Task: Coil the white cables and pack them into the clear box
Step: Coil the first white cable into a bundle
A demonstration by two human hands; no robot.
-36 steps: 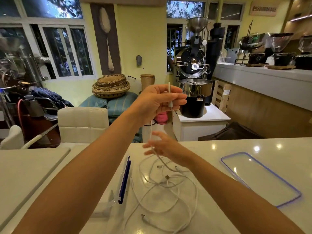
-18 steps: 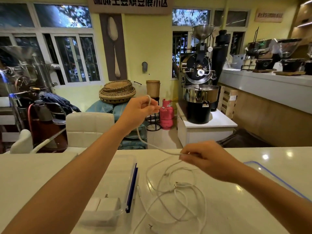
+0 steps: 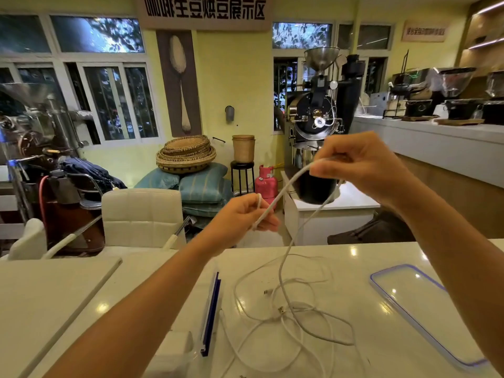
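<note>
A person stands at a glossy white bench [image 3: 354, 268] with both hands raised above it, a white cable [image 3: 283, 192] stretched between them. The left hand [image 3: 242, 216], lower and nearer the centre, is closed around one end of the cable. The right hand [image 3: 360, 165], higher and to the right, pinches the same cable between thumb and fingers; from there it drops in a long curve to the bench. There it meets a loose tangle of white cables [image 3: 294, 315] lying in the middle of the bench, their connectors showing. The clear box [image 3: 188, 347] with a blue edge sits at the near left of the tangle, white blocks inside it. Its clear blue-rimmed lid [image 3: 425, 309] lies flat on the right, well apart from the cables.
</note>
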